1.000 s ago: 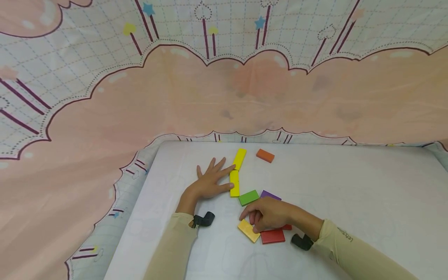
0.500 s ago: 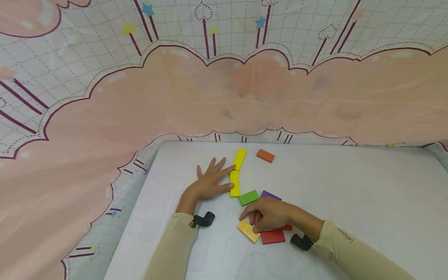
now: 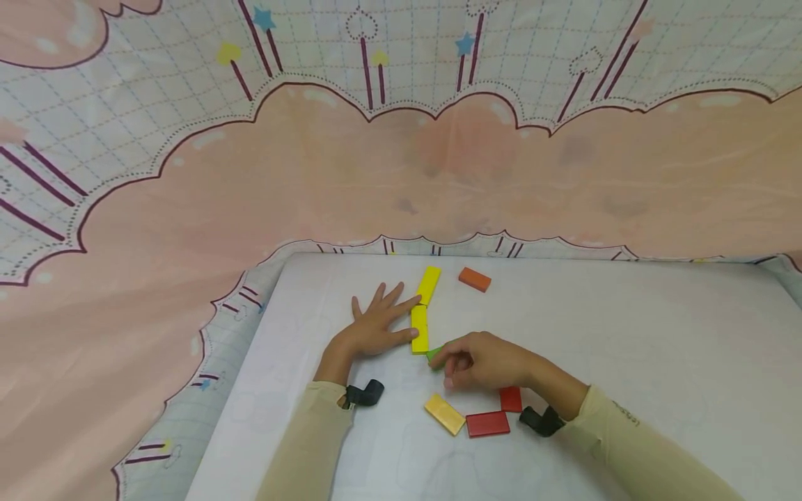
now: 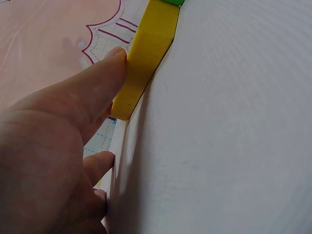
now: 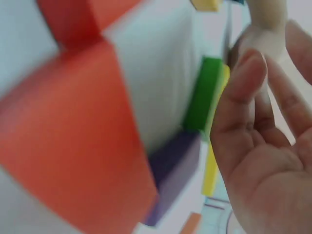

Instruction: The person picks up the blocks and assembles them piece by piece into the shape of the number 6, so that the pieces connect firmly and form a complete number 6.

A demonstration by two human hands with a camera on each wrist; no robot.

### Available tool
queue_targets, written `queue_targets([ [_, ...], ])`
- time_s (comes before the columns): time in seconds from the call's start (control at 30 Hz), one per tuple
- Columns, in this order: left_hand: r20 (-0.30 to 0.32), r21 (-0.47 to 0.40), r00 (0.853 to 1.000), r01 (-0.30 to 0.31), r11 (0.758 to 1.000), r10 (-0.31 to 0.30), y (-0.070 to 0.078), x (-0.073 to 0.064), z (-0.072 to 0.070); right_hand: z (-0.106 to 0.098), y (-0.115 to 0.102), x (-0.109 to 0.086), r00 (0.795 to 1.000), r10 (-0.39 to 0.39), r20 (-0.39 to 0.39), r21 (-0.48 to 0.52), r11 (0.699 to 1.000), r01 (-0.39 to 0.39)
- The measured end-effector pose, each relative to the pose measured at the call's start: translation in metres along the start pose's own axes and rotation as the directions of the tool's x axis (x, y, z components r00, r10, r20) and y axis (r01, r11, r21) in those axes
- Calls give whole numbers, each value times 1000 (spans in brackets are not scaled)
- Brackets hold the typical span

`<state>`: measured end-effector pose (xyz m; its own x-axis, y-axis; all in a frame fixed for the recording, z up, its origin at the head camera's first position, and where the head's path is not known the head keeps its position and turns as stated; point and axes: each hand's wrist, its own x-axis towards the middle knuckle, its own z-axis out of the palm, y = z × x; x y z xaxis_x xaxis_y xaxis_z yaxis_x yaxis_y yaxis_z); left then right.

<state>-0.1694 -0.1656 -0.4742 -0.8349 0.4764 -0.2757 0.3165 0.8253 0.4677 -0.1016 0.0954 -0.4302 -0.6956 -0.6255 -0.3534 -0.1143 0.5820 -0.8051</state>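
Note:
In the head view my left hand [image 3: 376, 328] lies on the table with fingers spread. Its thumb touches the near yellow block [image 3: 418, 316], and its index fingertip reaches the far yellow block [image 3: 429, 282] set end to end with it. My right hand [image 3: 491, 362] hovers over the green block [image 3: 434, 358], fingers loosely bent and nothing between them. It hides most of the green block and all of the purple block there; the right wrist view shows that purple block [image 5: 175, 168] beside the green one. Closer to me lie a light-yellow block [image 3: 443, 414] and two red blocks [image 3: 487, 424].
An orange block [image 3: 474, 279] lies apart at the back of the white table [image 3: 626, 348]. Behind the table hangs a patterned curtain [image 3: 351, 181]. A black wrist camera [image 3: 365, 394] sits on the left wrist, with another black camera [image 3: 542, 422] on the right.
My right hand has left the light-yellow block and moved away from me over the green block, uncovering more of the second red block. The left hand has stayed still.

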Motion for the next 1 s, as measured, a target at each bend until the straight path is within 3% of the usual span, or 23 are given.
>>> queue_targets([
  [0.13, -4, 2, 1000, 15, 1000, -15, 0, 0, 1, -17, 0, 4, 986, 35, -162, -22, 999, -39],
  [0.27, -4, -11, 1000, 16, 1000, -16, 1, 1, 2, -39, 3, 6, 943, 78, -325, -72, 992, -107],
  [0.4, -2, -10, 1000, 23, 1000, -23, 2, 0, 3, -63, 10, 8, 902, 100, -419, -91, 984, -151],
  [0.57, -6, -14, 1000, 23, 1000, -23, 4, -1, 2, -90, 25, 13, 864, 118, -489, -65, 983, -172],
  [0.73, -1, -14, 1000, 20, 1000, -20, 4, -1, 2, -105, 43, 23, 835, 188, -517, -27, 972, -235],
  [1.0, -5, -18, 1000, 23, 1000, -23, 3, -2, 2, -109, 59, 38, 817, 262, -513, 52, 960, -276],
])
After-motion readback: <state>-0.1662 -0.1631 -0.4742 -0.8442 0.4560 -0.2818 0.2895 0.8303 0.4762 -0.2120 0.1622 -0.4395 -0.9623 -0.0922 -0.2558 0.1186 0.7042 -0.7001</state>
